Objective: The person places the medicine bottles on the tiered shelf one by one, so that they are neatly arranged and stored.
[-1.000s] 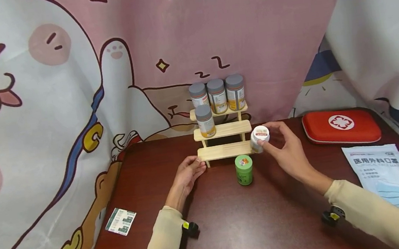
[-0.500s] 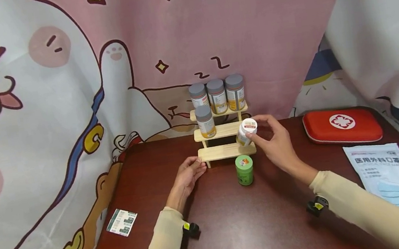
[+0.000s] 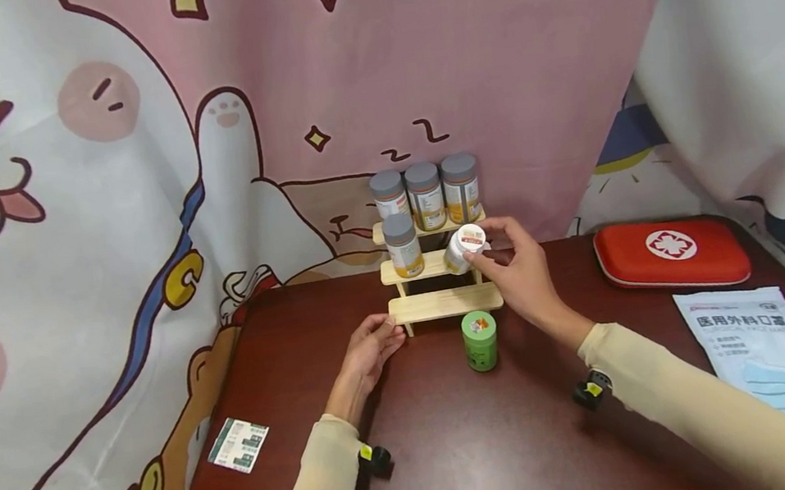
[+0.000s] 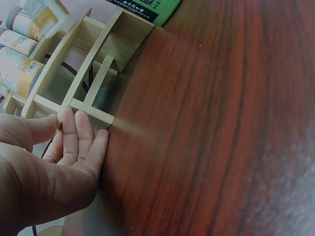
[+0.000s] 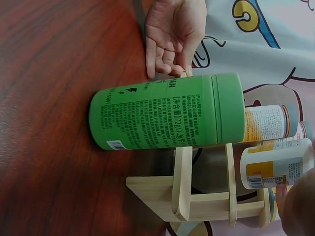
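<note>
My right hand (image 3: 526,270) grips a white pill bottle (image 3: 465,248) with a white lid between thumb and fingers. The bottle leans toward me at the right part of the middle step of a three-step wooden display stand (image 3: 445,303); its base is close over that step in the right wrist view. My left hand (image 3: 369,351) pinches the left end of the lowest step, thumb on top, as the left wrist view shows. One grey-lidded bottle (image 3: 404,248) stands on the middle step's left. Three more grey-lidded bottles (image 3: 426,197) line the top step. The lowest step is bare.
A green bottle (image 3: 481,343) stands upright just in front of the stand's right half. To the right lie a red first-aid case (image 3: 621,256) and a face mask packet (image 3: 765,361). A small printed card (image 3: 238,445) lies at left. A patterned curtain (image 3: 527,78) hangs behind.
My right hand has carried the white pill bottle leftward and farther back, from the lowest step's right end to the middle step. My left hand has stayed on the stand.
</note>
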`<act>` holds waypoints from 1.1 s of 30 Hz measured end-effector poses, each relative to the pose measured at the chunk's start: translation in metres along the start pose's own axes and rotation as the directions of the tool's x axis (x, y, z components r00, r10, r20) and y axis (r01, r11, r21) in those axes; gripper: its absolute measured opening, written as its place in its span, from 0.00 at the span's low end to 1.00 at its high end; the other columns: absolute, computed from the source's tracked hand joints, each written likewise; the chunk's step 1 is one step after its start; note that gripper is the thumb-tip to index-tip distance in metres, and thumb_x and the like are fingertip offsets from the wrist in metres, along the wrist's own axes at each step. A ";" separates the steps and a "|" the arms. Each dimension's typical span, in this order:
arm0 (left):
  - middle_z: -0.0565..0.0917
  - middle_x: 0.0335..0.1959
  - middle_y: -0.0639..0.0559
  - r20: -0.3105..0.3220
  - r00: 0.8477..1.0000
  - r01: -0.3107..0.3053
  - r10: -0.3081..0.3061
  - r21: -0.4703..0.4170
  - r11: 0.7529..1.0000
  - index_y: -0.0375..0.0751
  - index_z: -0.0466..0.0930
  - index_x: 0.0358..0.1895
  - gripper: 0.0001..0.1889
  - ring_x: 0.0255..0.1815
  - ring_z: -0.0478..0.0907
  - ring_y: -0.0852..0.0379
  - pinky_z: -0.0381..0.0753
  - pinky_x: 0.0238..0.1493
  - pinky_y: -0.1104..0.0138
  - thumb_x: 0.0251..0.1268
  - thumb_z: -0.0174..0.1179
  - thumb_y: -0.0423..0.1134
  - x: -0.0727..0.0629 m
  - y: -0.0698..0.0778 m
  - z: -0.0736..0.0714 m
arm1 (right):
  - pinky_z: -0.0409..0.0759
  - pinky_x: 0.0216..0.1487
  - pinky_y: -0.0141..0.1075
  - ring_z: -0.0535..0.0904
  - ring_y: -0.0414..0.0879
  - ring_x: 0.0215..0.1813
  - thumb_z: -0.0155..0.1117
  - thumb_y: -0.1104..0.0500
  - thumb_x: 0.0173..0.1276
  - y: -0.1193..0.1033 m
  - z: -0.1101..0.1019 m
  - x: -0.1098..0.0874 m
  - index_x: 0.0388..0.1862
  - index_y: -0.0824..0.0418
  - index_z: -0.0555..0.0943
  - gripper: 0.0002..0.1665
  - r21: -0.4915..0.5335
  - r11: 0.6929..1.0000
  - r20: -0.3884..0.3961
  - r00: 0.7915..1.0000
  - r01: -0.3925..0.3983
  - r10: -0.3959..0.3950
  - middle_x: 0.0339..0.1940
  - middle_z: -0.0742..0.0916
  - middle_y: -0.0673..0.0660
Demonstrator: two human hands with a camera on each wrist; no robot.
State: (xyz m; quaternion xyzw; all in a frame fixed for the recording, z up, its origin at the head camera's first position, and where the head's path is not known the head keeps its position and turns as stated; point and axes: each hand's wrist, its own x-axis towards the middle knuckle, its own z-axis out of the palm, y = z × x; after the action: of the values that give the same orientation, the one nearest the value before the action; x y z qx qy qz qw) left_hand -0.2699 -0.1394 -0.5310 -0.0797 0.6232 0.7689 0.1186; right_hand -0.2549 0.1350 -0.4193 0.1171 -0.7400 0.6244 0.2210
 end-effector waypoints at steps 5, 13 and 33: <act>0.86 0.35 0.53 -0.004 1.000 0.004 -0.004 -0.005 1.000 0.39 0.77 0.53 0.06 0.37 0.86 0.61 0.89 0.58 0.63 0.81 0.59 0.35 0.000 0.000 0.001 | 0.89 0.60 0.38 0.83 0.41 0.51 0.75 0.67 0.68 0.018 0.006 0.010 0.64 0.67 0.78 0.27 -0.001 1.000 -0.013 1.000 -0.021 0.021 0.56 0.86 0.65; 0.85 0.35 0.53 -0.003 1.000 -0.002 0.002 -0.011 1.000 0.39 0.77 0.52 0.06 0.37 0.86 0.61 0.89 0.57 0.63 0.81 0.59 0.35 0.000 0.000 0.001 | 0.89 0.59 0.34 0.84 0.38 0.52 0.78 0.61 0.67 0.033 0.013 0.018 0.62 0.59 0.80 0.26 0.016 0.999 -0.001 0.999 -0.042 0.042 0.55 0.87 0.61; 0.86 0.36 0.52 -0.002 1.000 -0.011 0.011 -0.012 1.000 0.38 0.77 0.53 0.06 0.38 0.87 0.59 0.89 0.60 0.60 0.81 0.59 0.35 -0.001 0.000 0.000 | 0.88 0.57 0.51 0.85 0.52 0.57 0.77 0.54 0.69 0.028 0.029 0.047 0.61 0.57 0.80 0.25 -0.194 0.981 0.065 0.998 -0.007 0.020 0.53 0.88 0.58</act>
State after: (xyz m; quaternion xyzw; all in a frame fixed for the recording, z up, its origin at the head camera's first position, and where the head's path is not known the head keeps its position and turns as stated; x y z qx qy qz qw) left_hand -0.2693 -0.1397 -0.5310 -0.0779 0.6191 0.7731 0.1135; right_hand -0.3141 0.1167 -0.4255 0.1109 -0.8048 0.5469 0.2022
